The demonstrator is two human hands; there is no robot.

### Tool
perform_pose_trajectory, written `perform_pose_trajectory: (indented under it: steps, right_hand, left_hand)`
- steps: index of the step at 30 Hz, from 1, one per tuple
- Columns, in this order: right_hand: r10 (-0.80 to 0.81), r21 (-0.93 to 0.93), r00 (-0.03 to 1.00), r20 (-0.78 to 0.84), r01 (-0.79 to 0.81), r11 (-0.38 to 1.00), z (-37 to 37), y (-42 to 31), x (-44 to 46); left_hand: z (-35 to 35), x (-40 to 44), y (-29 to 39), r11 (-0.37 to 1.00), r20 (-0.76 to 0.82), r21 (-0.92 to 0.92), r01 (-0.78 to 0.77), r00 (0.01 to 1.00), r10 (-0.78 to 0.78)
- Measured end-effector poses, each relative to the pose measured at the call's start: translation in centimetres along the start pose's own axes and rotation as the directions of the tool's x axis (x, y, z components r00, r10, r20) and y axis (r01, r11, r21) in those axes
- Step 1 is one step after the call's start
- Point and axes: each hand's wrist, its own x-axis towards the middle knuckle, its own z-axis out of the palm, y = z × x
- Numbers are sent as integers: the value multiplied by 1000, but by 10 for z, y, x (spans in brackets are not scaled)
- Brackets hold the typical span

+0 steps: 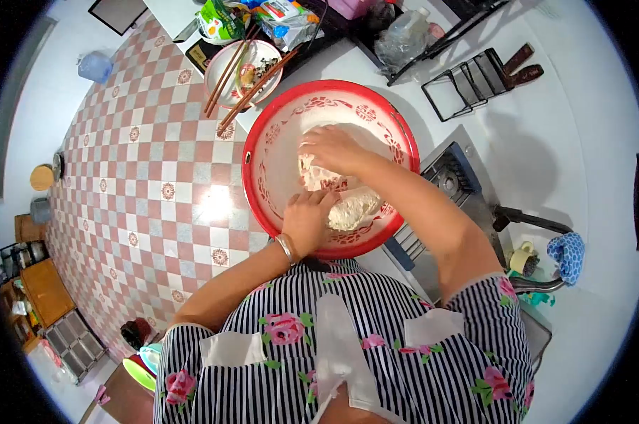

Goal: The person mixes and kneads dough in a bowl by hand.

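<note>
Pale dough (353, 210) lies in a large white enamel basin (409, 134) with a red rim and red printed patterns. Over the near-left side of the dough my left hand (309, 220) is curled, its fingers pressed against it; a silver bangle circles that wrist. My right hand (331, 150) reaches in farther up, fingers bent over the far part of the dough, which looks ragged and floury. Both hands grip the dough, and their fingertips are partly hidden in it.
Left of the basin's far rim, a bowl (215, 68) with food scraps carries several brown chopsticks (257, 93). Food packets (284, 25) sit behind it. A gas stove (447, 180) is on the right, below a black wire rack (468, 85). Checkered floor (167, 169) spreads left.
</note>
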Motion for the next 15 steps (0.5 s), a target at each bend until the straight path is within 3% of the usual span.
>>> perform_pose_trajectory:
  steps: [1, 4, 7, 10, 11, 15]
  right_hand:
    - [-52, -72, 998, -20, 50, 996, 15, 3, 10]
    - [109, 27, 990, 87, -111, 993, 28, 23, 19]
    - [369, 98, 923, 110, -380, 920, 14, 30, -10]
    - [437, -10, 844, 311, -457, 889, -10, 12, -33]
    - [355, 111, 919, 171, -376, 920, -4, 8, -41]
    - [543, 278, 838, -51, -511, 814, 32, 23, -19]
  left_hand:
    - [4, -1, -6, 1000, 71, -5, 21, 997, -21]
    - [5, -3, -14, 998, 25, -66, 17, 1000, -15]
    - [7, -4, -20, 992, 34, -123, 35, 999, -31]
    - [-2, -2, -18, 983, 93, -163, 81, 993, -66]
    - [0, -3, -18, 983, 74, -167, 71, 995, -59]
    - [7, -4, -20, 985, 77, -163, 60, 996, -48]
